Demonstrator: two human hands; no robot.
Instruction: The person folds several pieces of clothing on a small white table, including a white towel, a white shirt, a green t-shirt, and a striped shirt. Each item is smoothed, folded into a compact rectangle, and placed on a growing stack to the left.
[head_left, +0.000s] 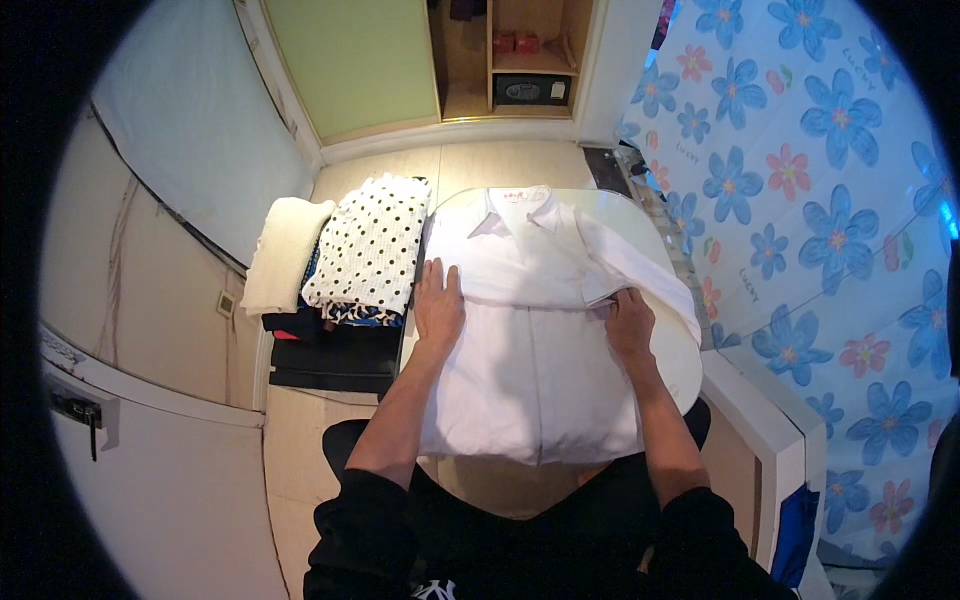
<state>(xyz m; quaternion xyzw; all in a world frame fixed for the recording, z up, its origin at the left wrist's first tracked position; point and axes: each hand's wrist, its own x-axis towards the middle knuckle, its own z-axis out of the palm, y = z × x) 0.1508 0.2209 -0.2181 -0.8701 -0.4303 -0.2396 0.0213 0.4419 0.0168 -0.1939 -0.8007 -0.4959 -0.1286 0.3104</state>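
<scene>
A white collared shirt (525, 375) lies spread on a pale round-cornered table (679, 375), its collar at the far edge and its hem towards me. One sleeve crosses the chest, and the other runs down the right side. My left hand (439, 304) rests flat on the shirt's left edge, fingers pointing away from me. At the cuff (604, 289) of a sleeve, near the shirt's right side, my right hand (630, 319) has its fingers bent and closed on the fabric. Part of the cuff is hidden by those fingers.
Left of the table, a folded white cloth with black dots (367, 247) and a folded cream knit (285, 251) top stacked fabrics on a black surface (330, 360). A white door (165, 465) stands at the left; a flowered curtain (840, 225) hangs at the right. Beyond is an open cabinet (532, 64).
</scene>
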